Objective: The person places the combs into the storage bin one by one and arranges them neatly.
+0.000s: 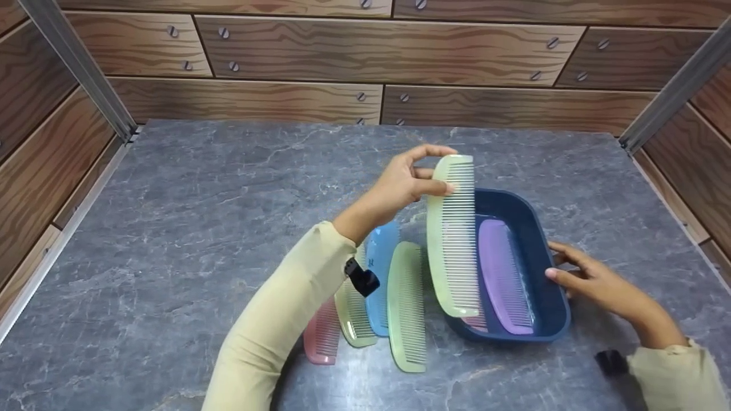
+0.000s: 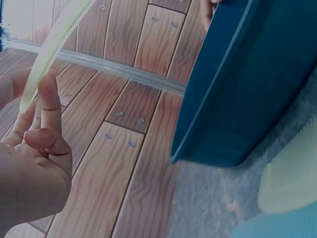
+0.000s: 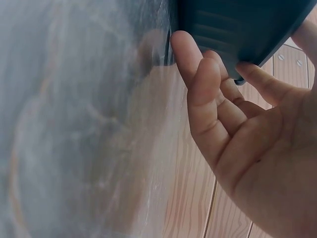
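Observation:
My left hand (image 1: 400, 180) pinches a light green comb (image 1: 451, 240) near its upper end, thumb on the front. The comb hangs nearly upright over the left side of a dark blue plastic basin (image 1: 551, 308). In the left wrist view, that comb (image 2: 49, 49) shows edge-on between the fingers. My right hand (image 1: 599, 285) holds the basin's right side, its thumb at the rim. Curled fingers of the right hand (image 3: 247, 119) meet the basin's outer wall (image 3: 223, 25) in the right wrist view. Inside lie a purple comb (image 1: 502, 279) and a pink comb (image 1: 474, 323), mostly hidden.
Left of the basin, several combs lie side by side on the grey marbled table (image 1: 200, 228): green (image 1: 405, 319), blue (image 1: 378, 308), pale yellow-green (image 1: 355, 319) and pink (image 1: 321, 337). The left forearm partly covers some. Wood-patterned panels (image 1: 342, 51) enclose the table.

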A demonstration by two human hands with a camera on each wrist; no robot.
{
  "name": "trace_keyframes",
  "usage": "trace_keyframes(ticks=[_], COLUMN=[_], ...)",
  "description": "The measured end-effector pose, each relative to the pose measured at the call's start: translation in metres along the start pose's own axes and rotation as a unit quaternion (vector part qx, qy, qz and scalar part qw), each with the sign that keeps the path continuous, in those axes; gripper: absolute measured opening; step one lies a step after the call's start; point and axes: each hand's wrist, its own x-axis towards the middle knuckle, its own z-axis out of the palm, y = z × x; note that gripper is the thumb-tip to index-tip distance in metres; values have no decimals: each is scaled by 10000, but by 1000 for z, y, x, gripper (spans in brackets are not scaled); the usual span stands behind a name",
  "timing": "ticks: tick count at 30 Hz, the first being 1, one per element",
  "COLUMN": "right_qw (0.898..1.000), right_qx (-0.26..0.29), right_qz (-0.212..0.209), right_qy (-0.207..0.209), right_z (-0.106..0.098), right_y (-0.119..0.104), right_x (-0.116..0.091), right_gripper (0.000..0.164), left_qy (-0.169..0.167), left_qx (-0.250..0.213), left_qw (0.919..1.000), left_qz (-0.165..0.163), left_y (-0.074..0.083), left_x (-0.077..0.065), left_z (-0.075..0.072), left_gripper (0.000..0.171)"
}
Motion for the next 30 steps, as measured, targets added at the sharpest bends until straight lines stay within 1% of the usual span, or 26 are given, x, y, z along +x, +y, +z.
trace_keyframes(ticks=[4,10,15,23,30], right_qw=[10000,10000,9999,9998,9997], right_qx=[41,59,64,73,60], right_qz=[27,43,129,163,203], right_qy=[-9,-49,-43,-102,-104], right_z=[0,0,1,2,1], right_y=[-1,-1,-3,-4,-3], right_x=[0,0,1,1,0], right_gripper=[56,56,57,58,59], left_qy=[9,32,31,-82,63], left_qx=[15,-98,69,79,258], left_qw=[10000,9999,10000,9998,9991], left_qz=[13,62,45,-149,-335], left_y=[-7,-17,-26,-38,-47], left_x=[3,10,13,16,20], left_z=[6,13,17,24,27], left_gripper=[49,46,46,46,44])
